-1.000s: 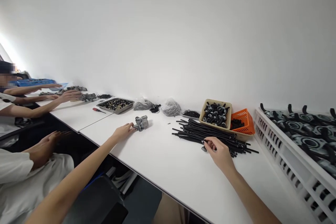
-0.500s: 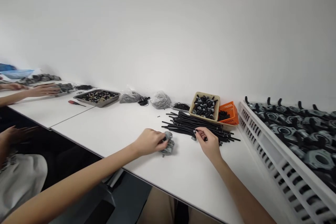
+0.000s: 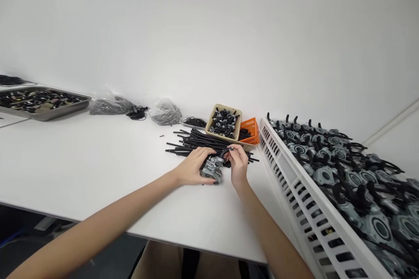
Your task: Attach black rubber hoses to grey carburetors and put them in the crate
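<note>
Low over the white table, my left hand (image 3: 195,166) is closed around a grey metal carburetor (image 3: 212,169), thumb along its near side. My right hand (image 3: 238,162) pinches a short curved black rubber piece (image 3: 225,153) against the carburetor's upper right. Fingers partly cover the spot where the two meet, so I cannot tell whether they are joined. Just behind both hands lies a pile of black rubber tubes (image 3: 203,140).
A cream basket (image 3: 238,127) of black-and-metal caps and an orange basket (image 3: 252,127) stand behind the tubes. On the right, a white crate (image 3: 304,200) holds several carburetors. Bags of small parts (image 3: 165,112) and a metal tray (image 3: 62,112) line the wall.
My view has turned right. My right hand has brought the black piece over to the carburetor, and my left hand has shifted its grip around the body. The co-workers' hands have left the view.
</note>
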A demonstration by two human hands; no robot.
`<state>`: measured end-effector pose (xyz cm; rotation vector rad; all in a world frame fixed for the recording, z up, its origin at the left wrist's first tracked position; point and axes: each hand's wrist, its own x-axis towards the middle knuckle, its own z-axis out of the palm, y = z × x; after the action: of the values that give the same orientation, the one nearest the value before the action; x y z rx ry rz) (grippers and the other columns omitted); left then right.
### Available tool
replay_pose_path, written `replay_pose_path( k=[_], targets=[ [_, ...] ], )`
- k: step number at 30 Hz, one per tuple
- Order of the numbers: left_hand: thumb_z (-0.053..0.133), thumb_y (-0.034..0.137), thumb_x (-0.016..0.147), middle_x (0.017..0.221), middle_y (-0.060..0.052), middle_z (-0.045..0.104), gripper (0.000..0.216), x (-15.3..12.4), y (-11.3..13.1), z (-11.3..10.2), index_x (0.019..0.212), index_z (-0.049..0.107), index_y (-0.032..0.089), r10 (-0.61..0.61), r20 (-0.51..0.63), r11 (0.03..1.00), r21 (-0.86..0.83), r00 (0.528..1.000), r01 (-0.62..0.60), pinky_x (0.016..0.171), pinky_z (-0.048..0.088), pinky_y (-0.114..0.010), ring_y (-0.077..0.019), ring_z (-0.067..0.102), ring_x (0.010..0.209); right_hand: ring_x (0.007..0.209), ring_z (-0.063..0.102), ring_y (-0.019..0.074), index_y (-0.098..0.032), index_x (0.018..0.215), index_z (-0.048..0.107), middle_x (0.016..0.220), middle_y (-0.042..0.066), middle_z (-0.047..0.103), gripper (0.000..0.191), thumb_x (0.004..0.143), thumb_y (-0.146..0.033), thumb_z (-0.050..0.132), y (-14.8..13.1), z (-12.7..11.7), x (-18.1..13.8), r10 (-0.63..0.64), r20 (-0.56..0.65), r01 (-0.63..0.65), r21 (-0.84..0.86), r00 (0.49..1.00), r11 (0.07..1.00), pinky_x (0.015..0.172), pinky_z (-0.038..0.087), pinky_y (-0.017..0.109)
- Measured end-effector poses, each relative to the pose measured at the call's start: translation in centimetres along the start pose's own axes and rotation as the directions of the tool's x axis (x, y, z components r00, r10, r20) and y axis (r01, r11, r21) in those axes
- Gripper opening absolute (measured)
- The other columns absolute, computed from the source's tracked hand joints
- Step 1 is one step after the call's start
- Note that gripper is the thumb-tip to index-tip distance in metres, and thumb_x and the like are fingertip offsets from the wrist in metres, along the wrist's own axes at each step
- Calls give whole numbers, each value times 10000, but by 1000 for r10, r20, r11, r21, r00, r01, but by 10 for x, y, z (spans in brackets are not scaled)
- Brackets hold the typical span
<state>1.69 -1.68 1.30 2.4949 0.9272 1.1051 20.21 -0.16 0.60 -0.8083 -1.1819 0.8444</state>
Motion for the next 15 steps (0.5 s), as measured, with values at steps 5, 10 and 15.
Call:
replay_pose_path(
  k=[5, 10, 15],
  targets=[
    [785, 387, 668, 991, -49, 701, 660, -6, -5, 6, 1232, 486, 217, -147, 152, 954, -238, 977, 181, 793, 498, -323, -226, 664, 884, 559, 557, 145, -203, 789, 560, 645, -2, 578, 117, 749, -313, 556, -3, 2, -3, 49, 74, -57, 108, 996, 993, 554, 450, 276],
    [766, 467, 681, 938, -45, 709, 552, -5, -3, 9, 1117, 543, 213, -221, 21, 964, -149, 975, 221, 735, 494, -312, -212, 659, 814, 577, 554, 143, -206, 775, 560, 641, -7, 576, 103, 738, -301, 563, -8, -2, -2, 28, 94, -43, 159, 995, 986, 581, 453, 280],
    [692, 509, 751, 871, -28, 713, 449, -7, -5, 8, 1069, 577, 214, -263, -42, 961, -100, 964, 258, 719, 480, -301, -205, 657, 778, 609, 566, 149, -206, 877, 582, 662, -11, 593, 169, 781, -345, 591, -6, -1, -5, 34, 125, -42, 56, 991, 998, 608, 464, 286]
  ],
)
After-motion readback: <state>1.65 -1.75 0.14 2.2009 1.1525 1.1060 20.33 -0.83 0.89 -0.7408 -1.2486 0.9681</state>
